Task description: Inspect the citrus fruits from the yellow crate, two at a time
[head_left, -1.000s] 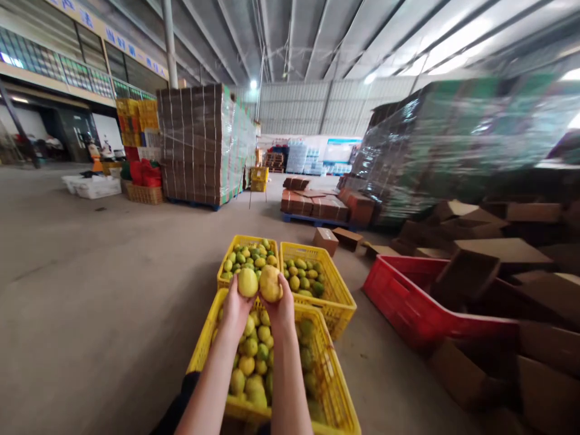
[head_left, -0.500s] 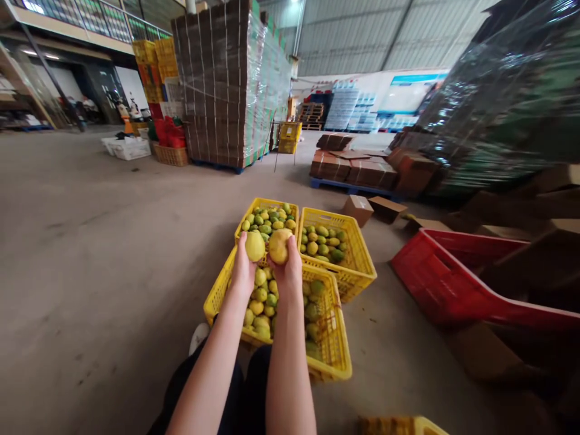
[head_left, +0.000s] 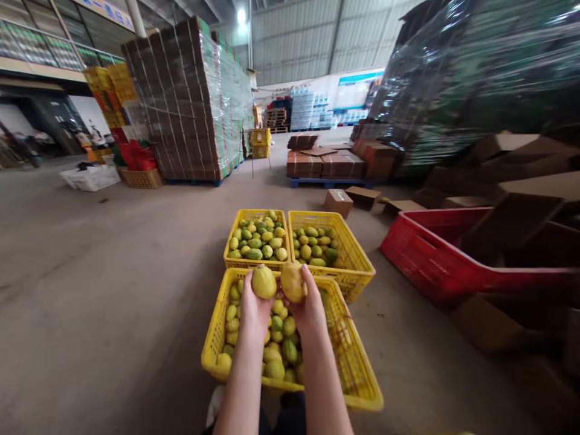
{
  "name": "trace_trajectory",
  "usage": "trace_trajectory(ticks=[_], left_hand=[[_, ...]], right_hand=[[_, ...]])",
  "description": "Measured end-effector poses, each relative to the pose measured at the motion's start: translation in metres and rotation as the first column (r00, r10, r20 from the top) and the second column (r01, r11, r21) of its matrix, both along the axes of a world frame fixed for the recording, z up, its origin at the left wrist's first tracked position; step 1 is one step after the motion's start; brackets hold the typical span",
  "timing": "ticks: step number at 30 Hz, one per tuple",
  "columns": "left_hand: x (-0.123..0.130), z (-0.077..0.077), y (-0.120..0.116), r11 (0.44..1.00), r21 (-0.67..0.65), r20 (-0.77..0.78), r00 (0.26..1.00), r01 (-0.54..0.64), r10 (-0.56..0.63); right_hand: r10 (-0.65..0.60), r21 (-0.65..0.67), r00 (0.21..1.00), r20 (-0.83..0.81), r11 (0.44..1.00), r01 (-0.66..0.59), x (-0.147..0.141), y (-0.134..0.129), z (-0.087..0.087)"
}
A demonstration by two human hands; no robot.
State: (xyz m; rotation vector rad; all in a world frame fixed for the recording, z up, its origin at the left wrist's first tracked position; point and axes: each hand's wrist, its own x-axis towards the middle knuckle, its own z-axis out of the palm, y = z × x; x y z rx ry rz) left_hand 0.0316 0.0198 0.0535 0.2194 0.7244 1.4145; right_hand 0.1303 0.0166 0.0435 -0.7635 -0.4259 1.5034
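My left hand (head_left: 252,309) is wrapped round a yellow-green, lemon-like fruit (head_left: 263,281). Beside it, my right hand (head_left: 312,307) grips a deeper yellow, lemon-like fruit (head_left: 293,283) with the thumb along its right side. Both fruits are held up close together, above the near yellow crate (head_left: 212,338). Yellow and green fruits (head_left: 274,368) lie in that crate, partly hidden by my forearms. Just beyond stand a back left crate (head_left: 258,264) full of similar fruit and a back right crate (head_left: 356,257) partly filled with it.
At the right is a red crate (head_left: 414,260) with cardboard in it, and loose cartons (head_left: 339,203) lie near it. Flattened cardboard is stacked on a blue pallet (head_left: 312,183). A tall wrapped pallet load (head_left: 176,109) stands at the back left.
The view has turned right and tilted, so the background has shifted left. Both hands still hold their fruits, now lower in view and over the near crate.
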Motion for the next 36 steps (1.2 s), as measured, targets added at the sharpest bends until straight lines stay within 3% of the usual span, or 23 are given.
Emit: trace_trajectory(ticks=[6, 10, 15, 22, 28, 33, 36], left_hand=[[0.003, -0.008, -0.002, 0.997, -0.078, 0.072, 0.997, 0.025, -0.019], [0.003, -0.008, 0.003, 0.991, -0.127, 0.094, 0.994, -0.042, 0.054], [-0.004, 0.002, 0.000, 0.955, -0.249, 0.122, 0.973, -0.162, 0.197], [-0.009, 0.000, 0.003, 0.985, -0.077, 0.053, 0.986, -0.155, 0.159], [-0.001, -0.007, 0.011, 0.974, 0.029, -0.072, 0.972, -0.223, 0.225], [0.008, -0.019, 0.012, 0.993, 0.073, -0.251, 0.962, -0.093, 0.109], [0.011, -0.021, 0.013, 0.994, 0.058, -0.285, 0.952, -0.098, 0.110]], right_hand=[[-0.215, -0.020, 0.971, -0.107, 0.977, 0.214, -0.005, -0.005, 0.012], [-0.224, -0.048, 0.962, -0.157, 0.975, 0.219, -0.017, -0.003, 0.014], [-0.243, -0.126, 0.965, -0.098, 0.965, 0.230, -0.022, -0.007, 0.015], [-0.217, -0.203, 0.969, -0.118, 0.960, 0.190, -0.020, -0.001, 0.000], [-0.250, -0.193, 0.957, -0.146, 0.956, 0.220, -0.021, 0.013, -0.013], [-0.245, -0.164, 0.963, -0.110, 0.960, 0.225, -0.008, 0.021, -0.020], [-0.210, -0.178, 0.974, -0.086, 0.965, 0.193, -0.003, 0.022, -0.020]])
